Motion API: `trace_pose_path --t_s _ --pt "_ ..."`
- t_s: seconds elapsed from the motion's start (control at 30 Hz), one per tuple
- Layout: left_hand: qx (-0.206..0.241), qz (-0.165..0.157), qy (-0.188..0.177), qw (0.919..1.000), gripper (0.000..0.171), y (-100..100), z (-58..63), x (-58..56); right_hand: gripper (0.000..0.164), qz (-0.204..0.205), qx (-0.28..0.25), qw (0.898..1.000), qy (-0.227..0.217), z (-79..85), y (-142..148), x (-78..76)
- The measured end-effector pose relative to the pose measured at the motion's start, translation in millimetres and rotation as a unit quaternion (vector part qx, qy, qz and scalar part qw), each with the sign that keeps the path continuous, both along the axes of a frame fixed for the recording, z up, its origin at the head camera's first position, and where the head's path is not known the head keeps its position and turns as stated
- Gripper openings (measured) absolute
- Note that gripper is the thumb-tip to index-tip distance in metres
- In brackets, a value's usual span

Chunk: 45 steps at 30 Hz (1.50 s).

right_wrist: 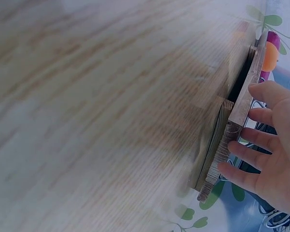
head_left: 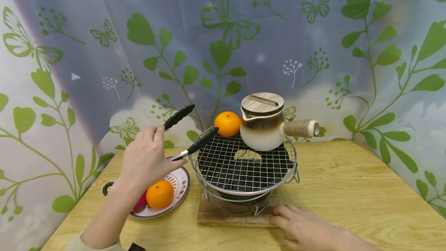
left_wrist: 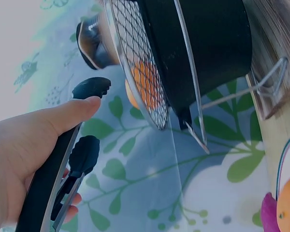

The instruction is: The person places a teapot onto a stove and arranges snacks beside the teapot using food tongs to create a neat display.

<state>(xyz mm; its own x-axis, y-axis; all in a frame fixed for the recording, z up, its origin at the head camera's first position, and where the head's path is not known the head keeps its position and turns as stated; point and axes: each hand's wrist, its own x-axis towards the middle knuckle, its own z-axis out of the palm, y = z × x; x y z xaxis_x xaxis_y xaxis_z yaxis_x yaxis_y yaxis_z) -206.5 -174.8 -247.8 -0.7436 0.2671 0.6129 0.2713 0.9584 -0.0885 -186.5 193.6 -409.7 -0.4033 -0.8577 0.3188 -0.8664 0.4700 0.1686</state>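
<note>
My left hand [head_left: 144, 157] holds a pair of tongs [head_left: 203, 141] with black tips spread apart and nothing between them. In the left wrist view, the thumb lies along one arm of the tongs [left_wrist: 83, 157]. One tip overlaps the left side of an orange [head_left: 228, 124], which sits at the back of a round wire grill [head_left: 240, 175]. Beside the orange stands a cream and brown teapot [head_left: 262, 134] with a wooden lid and a rope-wrapped handle. My right hand [head_left: 306, 226] has its fingers extended against the right end of the wooden board [head_left: 233, 214] under the stove.
Left of the stove, partly behind my left forearm, a patterned plate [head_left: 182, 179] carries another orange [head_left: 160, 194] and a magenta fruit [head_left: 140, 203]. Beneath the mesh is a black stove body [left_wrist: 217, 43] with wire legs. A printed curtain [head_left: 188, 30] hangs behind the wooden table [head_left: 348, 189].
</note>
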Motion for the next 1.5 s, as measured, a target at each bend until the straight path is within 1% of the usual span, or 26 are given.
trace_pose_path --t_s 0.17,0.43,0.5,0.67,0.83,1.0,1.07,1.2,1.3,1.37,1.5 --pt "0.023 0.021 -0.019 0.9993 0.094 -14 -2.5 4.8 0.042 0.001 -0.001 1.000 -0.005 0.2 0 0.3" --pt "0.046 0.063 -0.078 0.9939 0.098 -39 -12.1 10.0 0.042 -0.002 0.001 1.000 -0.006 0.4 0 1.6" --pt "0.048 0.067 -0.086 0.9929 0.099 -44 -15.4 10.3 0.042 -0.003 0.000 1.000 -0.008 0.5 0 1.7" --pt "0.050 0.073 -0.091 0.9919 0.095 -54 -24.5 11.5 0.041 -0.004 0.000 1.000 -0.006 1.1 0 2.1" --pt "0.052 0.078 -0.111 0.9894 0.095 -63 -36.6 11.0 0.042 -0.001 0.002 1.000 -0.008 1.6 0 2.6" --pt "0.040 0.070 -0.108 0.9909 0.092 -72 -47.8 8.5 0.045 -0.007 0.006 1.000 -0.008 2.1 -1 3.5" --pt "0.032 0.072 -0.113 0.9905 0.091 -75 -51.7 7.8 0.046 -0.012 0.010 1.000 -0.008 2.6 -1 3.7" --pt "0.015 0.081 -0.155 0.9845 0.093 -80 -59.5 6.9 0.048 -0.019 0.017 1.000 -0.012 3.1 -2 3.9" --pt "0.002 0.082 -0.184 0.9795 0.095 -83 -64.4 6.4 0.049 -0.023 0.020 0.999 -0.018 3.1 -2 3.9" --pt "-0.009 0.077 -0.197 0.9773 0.094 -84 -67.4 6.4 0.050 -0.027 0.024 0.999 -0.022 3.0 -1 4.1" --pt "-0.030 0.064 -0.205 0.9762 0.092 -85 -74.9 8.1 0.054 -0.032 0.021 0.999 -0.019 2.3 -2 4.5"
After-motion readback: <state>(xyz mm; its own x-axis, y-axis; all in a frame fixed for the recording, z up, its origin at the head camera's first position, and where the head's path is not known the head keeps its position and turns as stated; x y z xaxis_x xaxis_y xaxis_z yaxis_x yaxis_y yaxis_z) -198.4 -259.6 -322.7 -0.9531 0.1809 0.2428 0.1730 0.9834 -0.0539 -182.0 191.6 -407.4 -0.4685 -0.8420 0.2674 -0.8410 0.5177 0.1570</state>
